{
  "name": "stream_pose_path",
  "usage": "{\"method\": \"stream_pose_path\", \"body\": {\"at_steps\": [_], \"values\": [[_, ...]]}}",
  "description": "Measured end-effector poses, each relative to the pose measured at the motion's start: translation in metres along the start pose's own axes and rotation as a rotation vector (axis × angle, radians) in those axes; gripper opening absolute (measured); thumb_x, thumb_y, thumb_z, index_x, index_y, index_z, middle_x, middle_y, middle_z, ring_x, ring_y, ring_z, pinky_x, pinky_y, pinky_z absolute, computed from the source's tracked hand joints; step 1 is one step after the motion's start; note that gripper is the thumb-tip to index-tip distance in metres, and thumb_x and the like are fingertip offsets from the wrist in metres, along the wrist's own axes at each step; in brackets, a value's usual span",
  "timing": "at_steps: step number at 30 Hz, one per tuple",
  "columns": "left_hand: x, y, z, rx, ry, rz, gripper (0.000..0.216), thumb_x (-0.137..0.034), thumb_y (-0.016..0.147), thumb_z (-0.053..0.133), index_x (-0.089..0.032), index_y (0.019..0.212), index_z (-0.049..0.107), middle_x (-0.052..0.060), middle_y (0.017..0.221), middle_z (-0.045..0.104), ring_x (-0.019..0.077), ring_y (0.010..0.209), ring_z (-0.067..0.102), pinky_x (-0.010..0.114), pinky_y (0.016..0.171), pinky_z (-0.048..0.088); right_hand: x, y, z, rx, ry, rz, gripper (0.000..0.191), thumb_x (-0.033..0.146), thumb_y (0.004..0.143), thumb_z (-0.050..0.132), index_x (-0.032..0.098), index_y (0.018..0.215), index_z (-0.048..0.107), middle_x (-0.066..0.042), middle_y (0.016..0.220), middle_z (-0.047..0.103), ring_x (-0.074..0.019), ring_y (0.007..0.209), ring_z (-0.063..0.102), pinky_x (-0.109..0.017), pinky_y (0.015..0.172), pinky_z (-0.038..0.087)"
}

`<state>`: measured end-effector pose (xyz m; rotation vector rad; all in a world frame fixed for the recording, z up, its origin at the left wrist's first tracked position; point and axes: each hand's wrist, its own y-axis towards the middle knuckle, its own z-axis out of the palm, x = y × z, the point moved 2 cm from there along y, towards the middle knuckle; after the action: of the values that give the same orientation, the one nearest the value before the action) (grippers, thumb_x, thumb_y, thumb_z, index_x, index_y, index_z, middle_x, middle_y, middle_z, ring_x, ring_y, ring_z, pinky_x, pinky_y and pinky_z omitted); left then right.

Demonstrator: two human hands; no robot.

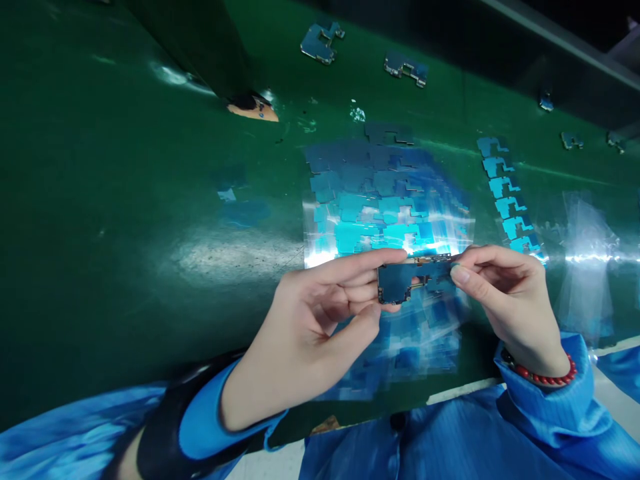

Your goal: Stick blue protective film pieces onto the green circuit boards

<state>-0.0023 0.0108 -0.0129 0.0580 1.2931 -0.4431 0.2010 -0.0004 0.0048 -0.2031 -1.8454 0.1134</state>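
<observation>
A small circuit board (395, 283) with a flat dark-blue face and a notched outline is held up in front of me. My left hand (305, 333) grips its left end, the fingers behind and along the top edge and the thumb at the lower left corner. My right hand (517, 300) pinches the board's right end between thumb and fingertips; whether a film edge is also in that pinch I cannot tell. Beneath both hands lie overlapping clear sheets (465, 230) bearing rows of shiny blue, board-shaped film pieces (350, 237).
On the green tabletop (125, 200), a column of blue film pieces (510, 207) lies at right, beside clear film strips (587, 267). Several boards, including a notched one (315, 45) and another (405, 69), sit along the far side. A dark post-like object (200, 47) stands at upper left.
</observation>
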Motion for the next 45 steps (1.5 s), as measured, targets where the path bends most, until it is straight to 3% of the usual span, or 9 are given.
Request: {"method": "stream_pose_path", "body": {"at_steps": [10,15,21,28,32,40,45], "values": [[-0.0081,-0.0019,0.003,0.016,0.048,-0.09,0.039,-0.013,0.077,0.06,-0.021,0.114,0.066,0.0,0.087,0.075,0.0177,0.075,0.071,0.034,0.08,0.061,0.0001,0.0008,-0.0023,-0.007,0.008,-0.016,0.006,0.023,0.074,0.076,0.028,0.076,0.073,0.004,0.07,0.068,-0.0063,0.052,0.047,-0.019,0.045,0.037],[-0.007,-0.0011,0.0021,0.031,0.052,-0.105,0.041,-0.012,0.076,0.06,-0.021,0.116,0.066,-0.005,0.065,0.07,0.0145,0.065,0.068,0.035,0.082,0.06,-0.0008,0.0007,-0.0014,-0.005,-0.017,-0.023,0.007,0.023,0.075,0.075,0.028,0.077,0.073,0.005,0.071,0.068,-0.006,0.05,0.045,-0.019,0.041,0.033],[-0.0064,-0.0021,0.0026,0.001,0.074,-0.071,0.04,-0.012,0.076,0.06,-0.023,0.113,0.067,-0.002,0.082,0.075,0.0153,0.071,0.07,0.029,0.078,0.06,-0.0015,0.0,-0.0004,-0.013,-0.016,-0.029,0.007,0.023,0.075,0.075,0.029,0.078,0.073,0.005,0.071,0.068,-0.0064,0.051,0.047,-0.019,0.04,0.033],[-0.0054,-0.0027,0.0043,-0.019,0.066,-0.044,0.04,-0.009,0.077,0.059,-0.024,0.113,0.066,-0.006,0.069,0.072,0.0111,0.068,0.07,0.017,0.072,0.058,-0.0023,0.0004,0.0016,-0.017,0.004,-0.025,0.007,0.022,0.075,0.075,0.028,0.077,0.073,0.005,0.07,0.067,-0.0064,0.054,0.049,-0.019,0.044,0.037],[-0.0052,-0.0011,0.0063,-0.021,-0.005,-0.064,0.037,-0.009,0.079,0.057,-0.019,0.114,0.065,-0.002,0.083,0.075,0.0141,0.075,0.071,0.021,0.075,0.059,-0.0022,0.0,0.0011,-0.003,0.009,-0.029,0.007,0.022,0.076,0.074,0.028,0.078,0.072,0.005,0.07,0.067,-0.0069,0.055,0.049,-0.019,0.046,0.038],[-0.0035,0.0054,0.0006,0.088,-0.147,-0.013,0.038,-0.005,0.08,0.057,-0.012,0.117,0.063,0.004,0.093,0.075,0.0192,0.091,0.07,0.025,0.079,0.06,-0.0069,-0.0004,-0.0017,-0.012,-0.026,-0.036,0.005,0.022,0.078,0.073,0.027,0.077,0.07,0.004,0.069,0.063,-0.0084,0.058,0.047,-0.02,0.048,0.036],[-0.0057,0.0052,-0.0011,0.064,-0.177,-0.03,0.037,-0.008,0.08,0.058,-0.011,0.116,0.063,0.004,0.093,0.075,0.017,0.085,0.07,0.027,0.079,0.06,-0.0049,0.0032,0.001,-0.041,-0.012,-0.101,0.004,0.022,0.077,0.073,0.025,0.076,0.07,0.002,0.071,0.064,-0.0104,0.063,0.051,-0.021,0.054,0.04]]}}
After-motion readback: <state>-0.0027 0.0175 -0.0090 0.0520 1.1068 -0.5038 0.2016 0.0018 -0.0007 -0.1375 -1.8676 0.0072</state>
